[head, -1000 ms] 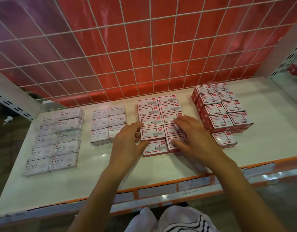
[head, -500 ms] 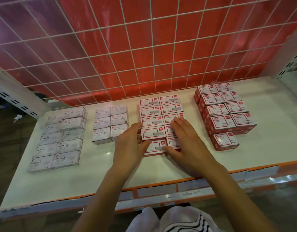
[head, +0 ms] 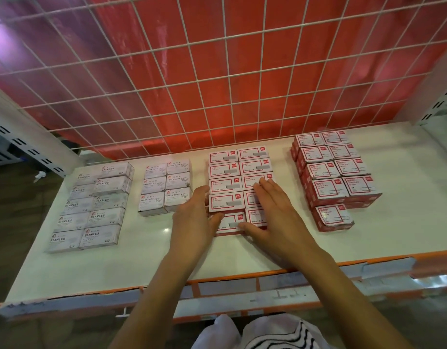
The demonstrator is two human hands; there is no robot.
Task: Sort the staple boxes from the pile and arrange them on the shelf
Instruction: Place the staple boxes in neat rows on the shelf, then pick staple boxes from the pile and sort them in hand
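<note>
A block of red-and-white staple boxes (head: 238,170) lies in two columns on the white shelf (head: 406,238), in the middle. My left hand (head: 193,220) presses against the block's left front side, fingers fairly straight, thumb on the nearest box (head: 230,224). My right hand (head: 272,212) lies flat on the right column, fingers straight, thumb at the front edge of the nearest boxes. Grey "STAPLES" boxes (head: 96,205) form two columns at the left.
Grey paper clip boxes (head: 165,187) sit between the grey staples and the middle block. Red paper clip boxes (head: 335,172) stand stacked at the right, one single box (head: 333,217) in front. A white wire grid (head: 217,71) backs the shelf. Its front edge is orange (head: 242,275).
Both hands have slid slightly toward each other on the middle block, squaring the front boxes. The view has shifted a little; the boxes otherwise stay in place.
</note>
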